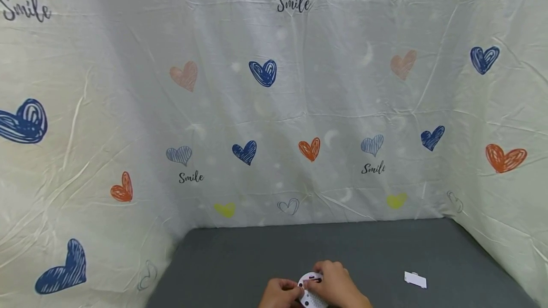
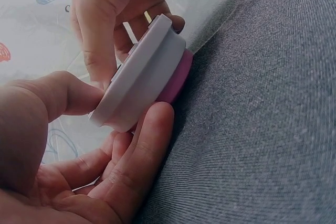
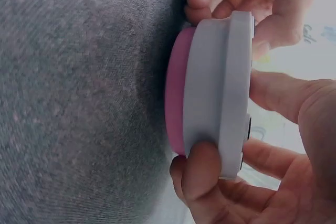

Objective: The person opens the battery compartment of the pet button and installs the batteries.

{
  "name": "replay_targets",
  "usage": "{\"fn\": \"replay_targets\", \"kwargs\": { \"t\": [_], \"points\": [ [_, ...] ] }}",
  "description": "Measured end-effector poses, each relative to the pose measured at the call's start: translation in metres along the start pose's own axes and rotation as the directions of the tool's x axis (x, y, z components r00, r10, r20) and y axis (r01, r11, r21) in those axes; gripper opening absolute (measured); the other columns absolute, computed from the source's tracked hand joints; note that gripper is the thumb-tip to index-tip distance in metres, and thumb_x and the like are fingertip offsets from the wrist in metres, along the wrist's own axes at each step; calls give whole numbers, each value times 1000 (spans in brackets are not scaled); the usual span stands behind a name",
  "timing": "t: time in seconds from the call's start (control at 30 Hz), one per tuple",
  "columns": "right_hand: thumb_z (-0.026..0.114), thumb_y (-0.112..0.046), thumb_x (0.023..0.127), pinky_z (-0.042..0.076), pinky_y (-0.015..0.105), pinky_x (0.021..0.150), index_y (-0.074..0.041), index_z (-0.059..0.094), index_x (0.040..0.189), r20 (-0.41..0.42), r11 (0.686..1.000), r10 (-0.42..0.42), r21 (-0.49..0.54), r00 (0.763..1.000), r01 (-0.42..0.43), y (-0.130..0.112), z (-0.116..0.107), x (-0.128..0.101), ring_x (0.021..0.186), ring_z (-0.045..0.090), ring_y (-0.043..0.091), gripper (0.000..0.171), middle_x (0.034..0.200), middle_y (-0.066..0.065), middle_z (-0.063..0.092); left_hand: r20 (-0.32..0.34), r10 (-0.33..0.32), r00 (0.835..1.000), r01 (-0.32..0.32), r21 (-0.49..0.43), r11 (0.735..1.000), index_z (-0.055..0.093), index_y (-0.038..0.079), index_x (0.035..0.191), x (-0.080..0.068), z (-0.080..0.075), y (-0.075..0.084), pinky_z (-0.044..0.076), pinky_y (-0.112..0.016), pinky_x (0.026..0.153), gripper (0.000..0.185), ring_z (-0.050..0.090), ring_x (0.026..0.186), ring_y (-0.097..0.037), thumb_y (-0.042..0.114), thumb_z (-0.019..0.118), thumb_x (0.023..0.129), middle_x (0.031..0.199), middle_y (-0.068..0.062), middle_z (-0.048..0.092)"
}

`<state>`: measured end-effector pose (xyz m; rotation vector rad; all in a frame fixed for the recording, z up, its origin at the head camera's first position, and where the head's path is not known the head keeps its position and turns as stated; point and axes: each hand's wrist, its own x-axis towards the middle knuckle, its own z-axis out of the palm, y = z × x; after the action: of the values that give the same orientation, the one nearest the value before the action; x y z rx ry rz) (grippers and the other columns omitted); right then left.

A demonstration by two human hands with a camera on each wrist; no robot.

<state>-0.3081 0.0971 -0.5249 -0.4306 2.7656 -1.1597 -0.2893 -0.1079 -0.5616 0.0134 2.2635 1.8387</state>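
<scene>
Heart-printed sheets wall off a grey table (image 1: 239,255) where I hold a round white device (image 1: 311,290) between both hands, just above the cloth. My left hand (image 1: 279,293) cups its rim, thumb curled against the edge; my right hand (image 1: 336,285) pinches the far side, fingers over the open back. It is a white disc on a pink base. I judge the battery bay is being worked; next comes the white cover (image 1: 415,279), lying well to the right.

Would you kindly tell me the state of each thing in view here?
round white device: held off the table, back facing up, pink side facing down
left hand: grips the device's edge
right hand: grips the device
small white cover: lying flat on the grey table, apart
</scene>
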Motion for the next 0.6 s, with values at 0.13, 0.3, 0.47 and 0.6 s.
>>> {"fn": "replay_targets", "kwargs": {
  "t": [0.13,0.3,0.47,0.6],
  "points": [
    [85,-32,92,53,41,66,-8,79,103,-17,999,-13,36,1000,13,3,0,0,77,65,18,28,91,0,75,-9,5,1000,-5,0,1000,74,-8,103,-1,1,0,65,-32,67,21,80,76,-23,9,71,92,86,-8,78],
    [83,-33,94,53,39,65,-8,79,105,2,998,-28,48,1000,28,7,-2,0,78,65,16,27,94,0,76,-7,4,1000,-4,-8,1000,74,-9,104,-1,1,1,65,-32,66,21,80,75,-23,8,70,93,87,-8,78],
    [78,-35,99,55,39,66,-10,79,106,13,995,-89,43,996,88,15,-11,-3,79,67,13,26,93,-3,77,-4,1,1000,-1,-15,1000,75,-9,103,-1,3,2,65,-32,67,21,80,74,-22,7,69,93,86,-8,78],
    [77,-33,100,55,37,68,-15,80,103,-35,993,-115,-28,993,114,25,-28,-6,79,68,10,19,89,-8,75,-10,-19,1000,18,-25,1000,74,-10,104,-1,4,3,66,-32,68,21,80,74,-21,7,70,93,87,-9,78]
  ]
}}
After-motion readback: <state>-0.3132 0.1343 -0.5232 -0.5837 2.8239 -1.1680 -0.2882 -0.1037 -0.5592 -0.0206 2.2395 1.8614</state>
